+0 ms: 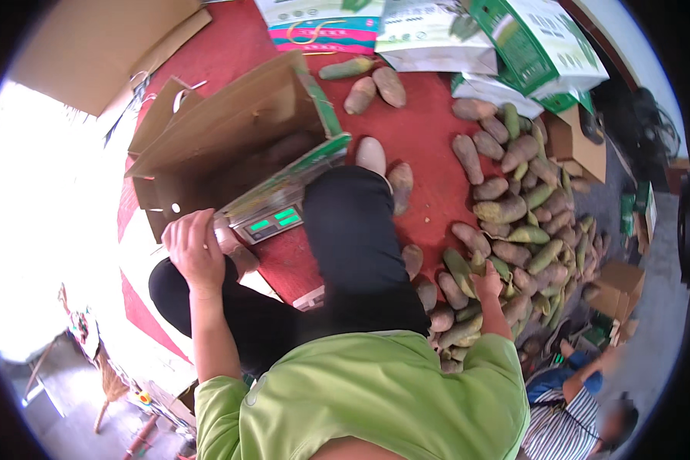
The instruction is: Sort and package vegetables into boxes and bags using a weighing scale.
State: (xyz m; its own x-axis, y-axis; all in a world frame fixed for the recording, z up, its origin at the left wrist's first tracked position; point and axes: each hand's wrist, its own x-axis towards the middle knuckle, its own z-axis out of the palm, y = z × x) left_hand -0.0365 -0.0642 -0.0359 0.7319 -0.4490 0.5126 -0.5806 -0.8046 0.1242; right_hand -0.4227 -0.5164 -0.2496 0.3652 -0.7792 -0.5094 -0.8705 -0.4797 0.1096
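My left hand (192, 244), its fingers loosely bent and apart, is at the near lower corner of an upright-flapped brown carton (234, 146). The carton sits tilted on a digital scale (267, 224) with lit green figures; a few dark shapes lie in its shadowed inside. On the right, my right hand (487, 282) reaches into a large heap of radishes (517, 251), long and green at one end, brownish pink at the other. Its fingers are closed around a green-ended radish (478, 264), mostly hidden by the hand.
Loose radishes (389, 87) lie on the red mat (429, 169) beyond my knee. Printed white-and-green cartons (540, 50) stand at the back. A large brown carton (92, 50) is far left. A person in a striped shirt (563, 422) sits at lower right, near small open boxes (619, 290).
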